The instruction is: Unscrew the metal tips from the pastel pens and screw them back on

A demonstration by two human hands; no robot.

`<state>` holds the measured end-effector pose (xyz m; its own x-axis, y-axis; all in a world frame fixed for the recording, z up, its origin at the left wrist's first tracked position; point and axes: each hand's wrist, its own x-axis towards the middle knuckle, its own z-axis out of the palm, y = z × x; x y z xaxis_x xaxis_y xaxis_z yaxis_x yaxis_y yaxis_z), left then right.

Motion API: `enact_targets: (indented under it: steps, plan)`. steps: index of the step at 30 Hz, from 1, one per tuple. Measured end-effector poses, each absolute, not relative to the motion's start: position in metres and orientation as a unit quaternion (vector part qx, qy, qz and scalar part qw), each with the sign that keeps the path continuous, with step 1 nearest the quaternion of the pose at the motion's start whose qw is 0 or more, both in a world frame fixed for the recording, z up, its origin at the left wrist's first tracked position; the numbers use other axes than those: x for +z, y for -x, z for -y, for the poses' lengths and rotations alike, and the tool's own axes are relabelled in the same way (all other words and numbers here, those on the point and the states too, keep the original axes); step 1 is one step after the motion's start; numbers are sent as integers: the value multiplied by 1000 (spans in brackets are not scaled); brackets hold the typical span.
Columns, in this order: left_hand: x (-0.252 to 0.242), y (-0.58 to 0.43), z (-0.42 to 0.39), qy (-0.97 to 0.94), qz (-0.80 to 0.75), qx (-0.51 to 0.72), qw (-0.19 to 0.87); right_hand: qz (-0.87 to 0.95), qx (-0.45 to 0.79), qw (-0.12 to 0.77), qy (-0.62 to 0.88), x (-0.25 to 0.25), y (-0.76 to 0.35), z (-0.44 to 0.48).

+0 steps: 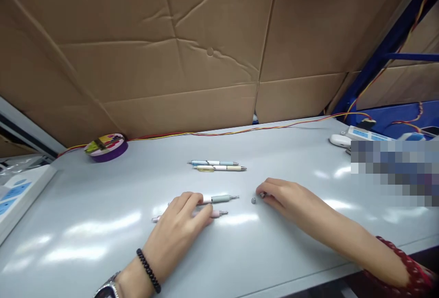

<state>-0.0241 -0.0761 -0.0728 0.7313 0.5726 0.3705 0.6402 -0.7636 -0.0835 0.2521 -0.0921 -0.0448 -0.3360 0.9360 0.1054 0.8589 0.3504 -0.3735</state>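
Observation:
My left hand rests curled over two pens, with a gap between thumb and index finger. Under it lies a pink pen, partly hidden, and just beyond is a grey-green pen. Both have bare, narrow metal front ends pointing right. My right hand is closed in a pinch on a small metal pen tip. Beside those fingertips, a second cone-shaped pen tip sits on the table. Farther back, a blue-and-white pen and a cream pen lie side by side with their tips on.
A purple round tape roll lies at the back left of the grey table. Power strips stand at the left and right edges. Red and yellow wires run along the cardboard wall.

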Motion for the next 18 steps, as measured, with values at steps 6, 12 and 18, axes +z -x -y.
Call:
enact_targets:
  steps: [6, 12, 18]
  plan:
    - [-78, 20, 67, 912, 344, -202, 99, 825, 4, 72, 560, -11, -255, 65]
    - [-75, 13, 70, 908, 343, -225, 84, 849, 37, 14, 526, -29, -228, 10]
    - [-68, 21, 78, 904, 322, -277, 57, 853, 50, 90, 512, -5, -231, 27]
